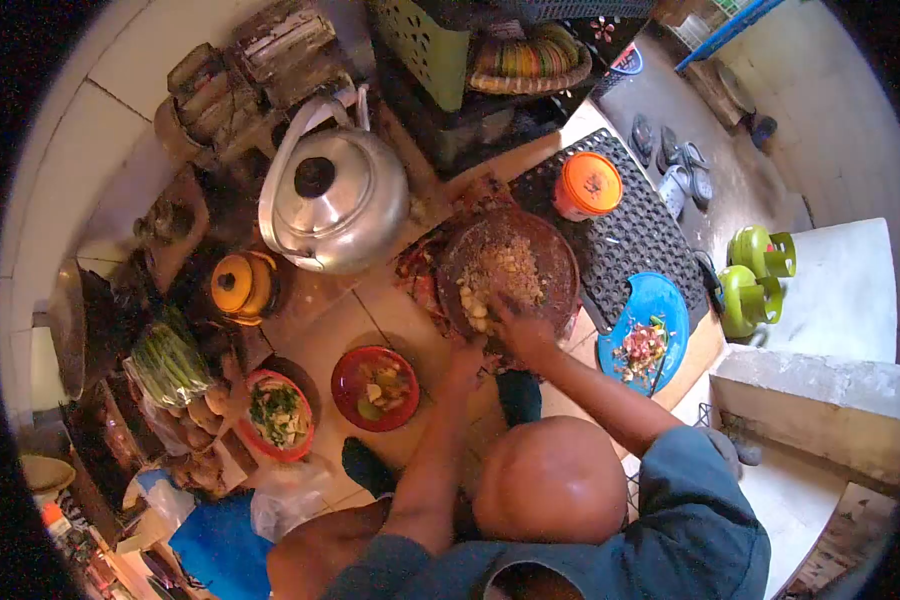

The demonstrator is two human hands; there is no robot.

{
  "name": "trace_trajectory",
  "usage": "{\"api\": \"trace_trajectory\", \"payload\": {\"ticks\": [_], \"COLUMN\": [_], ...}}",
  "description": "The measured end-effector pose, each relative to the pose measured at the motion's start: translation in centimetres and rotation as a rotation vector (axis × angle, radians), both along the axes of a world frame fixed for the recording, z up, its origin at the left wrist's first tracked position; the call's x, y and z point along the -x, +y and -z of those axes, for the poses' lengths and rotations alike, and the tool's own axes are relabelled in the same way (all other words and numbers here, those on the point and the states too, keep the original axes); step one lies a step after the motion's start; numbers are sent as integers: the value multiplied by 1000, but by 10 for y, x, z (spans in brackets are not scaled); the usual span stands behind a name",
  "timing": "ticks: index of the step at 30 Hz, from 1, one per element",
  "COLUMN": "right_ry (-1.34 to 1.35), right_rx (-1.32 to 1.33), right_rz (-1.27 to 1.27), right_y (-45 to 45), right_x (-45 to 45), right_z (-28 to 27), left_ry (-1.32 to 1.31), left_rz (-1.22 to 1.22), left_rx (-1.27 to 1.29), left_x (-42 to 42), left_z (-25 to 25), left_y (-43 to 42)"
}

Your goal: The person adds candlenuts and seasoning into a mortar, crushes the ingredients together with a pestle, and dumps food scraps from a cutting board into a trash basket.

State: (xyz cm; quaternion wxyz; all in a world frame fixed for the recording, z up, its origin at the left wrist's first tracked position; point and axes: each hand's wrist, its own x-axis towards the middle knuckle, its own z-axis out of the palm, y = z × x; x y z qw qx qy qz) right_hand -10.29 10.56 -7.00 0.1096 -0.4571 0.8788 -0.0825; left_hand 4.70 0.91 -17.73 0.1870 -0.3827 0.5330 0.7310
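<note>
A wide dark-brown mortar bowl (567,262) sits on the floor in front of me. Crushed light-brown bits (505,262) fill its middle, and paler chunks (473,302) lie along its left side. My right hand (522,330) reaches over the near rim, fingers stretched toward the contents beside the pale chunks. At the near left edge of the bowl is my left hand (468,358); its fingers are dark and blurred. Left of it stands a red bowl (342,388) with food pieces inside. A blue plate (678,300) with chopped reddish and green pieces lies to the right.
A large metal kettle (370,190) and a small yellow lidded pot (232,284) stand at left. Another red bowl (307,440) holds chopped greens. An orange-lidded tub (590,185) rests on a black mat (625,245). Green gas cylinders (745,298) stand right; wrapped green vegetables (168,360) lie left.
</note>
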Motion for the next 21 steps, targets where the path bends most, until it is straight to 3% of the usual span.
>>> {"api": "trace_trajectory", "payload": {"ticks": [2, 4, 6, 7, 9, 10, 11, 12, 14, 16, 18, 21], "right_ry": [-321, -649, -602, -400, -172, -126, -73, -97, -167, -687, -805, -259], "right_rx": [-456, -234, 67, 228, 190, 12, -161, -182, -223, -259, -184, 98], "right_rz": [232, -55, -212, -224, -125, -11, 100, 129, 208, 173, 119, -16], "right_y": [-34, -39, -44, -42, -23, -14, -15, -23, -40, -53, -59, -37], "right_x": [1, 92, 117, 110, 58, 10, -13, -5, 15, 90, 123, 95], "right_z": [-36, 4, 39, 51, 47, 20, -2, -7, -11, -5, -10, 19], "left_ry": [27, 43, 32, 24, 67, 133, 161, 190, 153, 153, 238, 198], "left_rz": [3, -10, -21, -30, -227, -406, -473, -537, -432, -349, -436, -631], "left_rx": [-34, -36, -25, -29, -71, -89, -74, -58, 25, 95, 39, -146], "left_x": [-12, -21, -12, -5, -3, 7, 14, 20, 12, 2, 11, 11], "left_z": [37, 63, 61, 52, 18, -37, -50, -60, -18, 33, 36, -63], "left_y": [10, 13, -1, -5, 4, 3, 0, -2, 7, 15, 5, 12]}}
